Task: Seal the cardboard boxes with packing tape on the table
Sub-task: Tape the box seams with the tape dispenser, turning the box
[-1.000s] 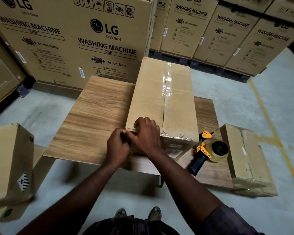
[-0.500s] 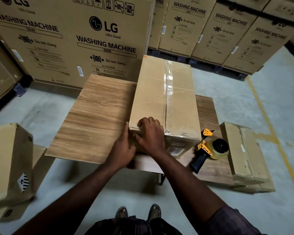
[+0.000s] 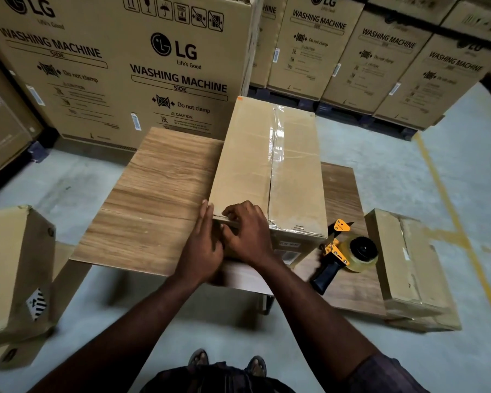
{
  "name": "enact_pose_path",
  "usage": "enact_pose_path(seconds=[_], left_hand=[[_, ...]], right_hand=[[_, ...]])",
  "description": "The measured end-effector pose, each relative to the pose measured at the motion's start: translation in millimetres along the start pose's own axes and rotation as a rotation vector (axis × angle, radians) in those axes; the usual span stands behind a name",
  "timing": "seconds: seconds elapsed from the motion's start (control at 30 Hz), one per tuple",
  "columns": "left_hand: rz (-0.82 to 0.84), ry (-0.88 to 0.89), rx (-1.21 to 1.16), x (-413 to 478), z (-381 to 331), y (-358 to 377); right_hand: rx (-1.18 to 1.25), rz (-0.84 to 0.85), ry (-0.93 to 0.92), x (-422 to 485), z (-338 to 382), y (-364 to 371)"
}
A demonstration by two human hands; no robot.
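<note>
A long cardboard box point(image 3: 292, 171) lies lengthwise on the wooden table point(image 3: 153, 199), with clear tape along its top centre seam. My left hand point(image 3: 203, 248) presses against the box's near left corner with straight fingers. My right hand point(image 3: 247, 234) grips the near top edge of the box, fingers curled over the top and thumb on the front face. A yellow tape dispenser point(image 3: 343, 253) with a black handle and a clear roll lies on the table just right of the box, untouched.
A smaller taped box point(image 3: 408, 265) sits at the table's right end. Another cardboard box point(image 3: 14, 265) stands on the floor to the left. Large washing machine cartons point(image 3: 125, 66) line the back. A yellow line point(image 3: 451, 211) runs along the grey floor.
My left hand has uncurled and now lies flat against the box's near left corner. My right hand has stayed on the near top edge.
</note>
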State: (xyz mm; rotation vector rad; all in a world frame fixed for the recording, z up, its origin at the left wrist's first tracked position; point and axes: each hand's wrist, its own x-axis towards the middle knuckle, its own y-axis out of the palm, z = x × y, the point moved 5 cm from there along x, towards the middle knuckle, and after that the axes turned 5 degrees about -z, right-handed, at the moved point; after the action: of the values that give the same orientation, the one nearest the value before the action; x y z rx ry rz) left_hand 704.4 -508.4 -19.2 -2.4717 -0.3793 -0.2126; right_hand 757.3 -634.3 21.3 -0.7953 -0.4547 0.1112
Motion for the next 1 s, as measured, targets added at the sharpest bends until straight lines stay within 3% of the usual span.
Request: enact_pose_path(seconds=[0.1, 0.17, 0.27, 0.37, 0.47, 0.57, 0.67, 0.83, 1.0], left_hand=[[-0.033, 0.162, 0.183, 5.2, -18.0, -10.1], [0.030, 0.294, 0.343, 8.6, -23.6, -8.7], [0.182, 0.295, 0.445, 9.6, -13.5, -1.3], [0.209, 0.294, 0.460, 11.6, -8.5, -4.6], [0.188, 0.279, 0.424, 13.7, -12.0, -10.8], [0.145, 0.269, 0.362, 14.6, -14.9, -12.6], [0.070, 0.192, 0.270, 18.5, -19.6, -12.4], [0.002, -0.077, 0.146, 34.3, -20.3, -4.9], [-0.064, -0.411, -0.113, 45.3, -15.3, -6.6]], right_hand=[[0.067, -0.045, 0.007, -6.5, -0.1, -6.0], [0.026, -0.042, 0.010, -11.9, 4.5, -6.0], [-0.128, 0.068, -0.073, -29.4, 9.5, 1.4], [-0.271, 0.201, -0.143, -50.1, -3.2, -2.6], [-0.386, 0.211, -0.076, -63.9, -38.3, -30.4], [-0.501, 0.119, 0.081, -72.4, -84.3, -73.2], [-0.574, 0.024, 0.243, -76.8, -104.1, -97.5], [-0.441, -0.019, 0.457, -65.4, -90.4, -77.6], [-0.371, -0.022, 0.443, -57.4, -89.0, -72.8]])
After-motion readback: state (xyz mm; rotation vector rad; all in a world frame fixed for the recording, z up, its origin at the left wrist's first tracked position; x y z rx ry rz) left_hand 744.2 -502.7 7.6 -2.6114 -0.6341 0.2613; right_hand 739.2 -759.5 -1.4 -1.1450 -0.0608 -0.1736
